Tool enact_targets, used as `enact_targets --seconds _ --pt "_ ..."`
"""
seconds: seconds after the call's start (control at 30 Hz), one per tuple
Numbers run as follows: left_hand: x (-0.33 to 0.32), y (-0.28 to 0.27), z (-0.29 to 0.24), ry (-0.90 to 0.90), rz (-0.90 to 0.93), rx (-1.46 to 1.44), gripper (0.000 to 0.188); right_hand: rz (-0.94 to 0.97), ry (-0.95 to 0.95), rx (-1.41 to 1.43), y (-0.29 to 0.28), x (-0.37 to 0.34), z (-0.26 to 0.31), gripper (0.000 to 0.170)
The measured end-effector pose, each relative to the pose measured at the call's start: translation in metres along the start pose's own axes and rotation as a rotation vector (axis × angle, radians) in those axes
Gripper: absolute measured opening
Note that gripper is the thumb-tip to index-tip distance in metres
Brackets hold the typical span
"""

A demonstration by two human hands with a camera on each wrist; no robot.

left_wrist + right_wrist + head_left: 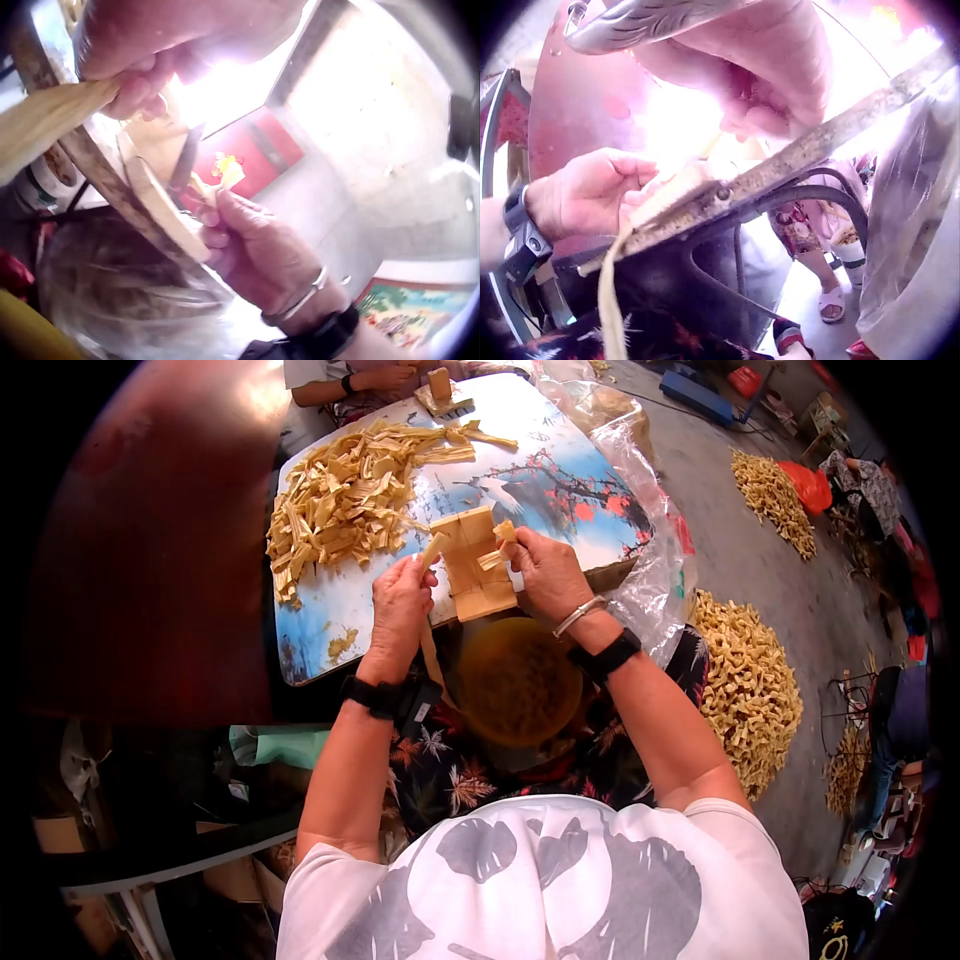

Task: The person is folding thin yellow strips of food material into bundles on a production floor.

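In the head view, my left hand [400,605] grips a long pale-yellow dried strip [430,655], whose tail hangs below the table edge. My right hand [548,572] pinches a yellow strip [492,560] folded between thumb and fingers. Between the hands, a small wooden stand [482,602] sits at the table's near edge. The left wrist view shows a dark upright blade-like piece [185,161] beside the right hand's fingers. A heap of loose strips [345,500] lies on the left of the painted table [460,480].
Below the table edge, a round yellowish basin [576,695] with pieces inside stands between my knees. Clear plastic sheeting [650,590] hangs at the table's right. Heaps of small yellow pieces [750,695] lie on the floor. Another person's arm [345,388] is across the table.
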State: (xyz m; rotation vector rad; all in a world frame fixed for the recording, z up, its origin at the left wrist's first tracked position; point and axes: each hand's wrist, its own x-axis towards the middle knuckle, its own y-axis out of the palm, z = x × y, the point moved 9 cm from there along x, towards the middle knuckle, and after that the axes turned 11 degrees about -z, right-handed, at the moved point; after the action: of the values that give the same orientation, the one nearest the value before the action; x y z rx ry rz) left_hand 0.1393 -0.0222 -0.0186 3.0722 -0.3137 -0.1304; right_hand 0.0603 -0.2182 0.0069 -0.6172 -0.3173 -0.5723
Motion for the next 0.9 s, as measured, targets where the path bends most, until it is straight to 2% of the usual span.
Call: enact_targets --seconds 0.03,0.07,0.13,0.23,0.27,0.37,0.4,0.43,0.5,0.53,0.63,0.67,0.77,0.8,0.9 --pt "-0.013 0.004 0.003 -0.142 0.071 -0.193 0.021 0.026 0.035 0.042 -0.005 -0.007 -0.001 0.013" --pt "-0.025 0.009 0.003 -0.171 0.116 -0.262 0.019 0.053 0.071 0.086 -0.01 -0.018 0.001 0.014" --pt "-0.051 0.014 0.004 -0.157 0.124 -0.318 0.017 0.084 0.192 0.213 -0.017 -0.044 0.003 0.02" --pt "-0.085 0.017 0.017 -0.126 0.093 -0.299 0.013 0.142 0.327 0.215 -0.025 -0.079 0.011 0.017" --pt "-0.095 0.021 0.018 -0.087 0.104 -0.23 0.014 0.11 0.25 0.137 -0.025 -0.086 0.012 0.021" --pt "-0.124 0.037 0.021 0.037 0.167 -0.021 0.015 0.035 0.136 0.221 -0.021 -0.106 0.038 0.021" --pt "-0.131 0.04 0.025 0.05 0.161 -0.001 0.015 -0.028 0.017 0.245 -0.022 -0.109 0.048 0.015" --pt "-0.138 0.04 0.029 0.064 0.151 0.019 0.016 -0.054 0.021 0.247 -0.022 -0.115 0.047 0.014" --pt "-0.144 0.018 0.069 -0.243 0.029 0.02 0.02 -0.104 0.022 0.256 -0.025 -0.123 0.048 0.01" --pt "-0.15 0.007 0.087 -0.394 -0.035 0.02 0.023 -0.107 -0.044 0.205 -0.029 -0.126 0.055 0.009" --pt "-0.196 0.026 0.11 -1.004 0.082 -0.403 0.027 0.027 -0.117 0.219 -0.025 -0.154 0.07 0.01" --pt "-0.195 0.033 0.103 -0.949 0.019 -0.494 0.027 0.053 -0.17 0.19 -0.022 -0.167 0.075 0.009" --pt "-0.173 0.023 0.115 -0.672 0.18 -0.212 0.025 0.225 0.009 0.377 -0.015 -0.191 0.069 0.007" --pt "-0.171 0.025 0.108 -0.619 0.138 -0.115 0.016 0.215 0.041 0.373 -0.017 -0.191 0.064 0.008" --pt "-0.168 0.039 0.053 0.387 0.294 0.707 0.011 -0.04 -0.211 0.122 -0.042 -0.175 0.063 0.008"
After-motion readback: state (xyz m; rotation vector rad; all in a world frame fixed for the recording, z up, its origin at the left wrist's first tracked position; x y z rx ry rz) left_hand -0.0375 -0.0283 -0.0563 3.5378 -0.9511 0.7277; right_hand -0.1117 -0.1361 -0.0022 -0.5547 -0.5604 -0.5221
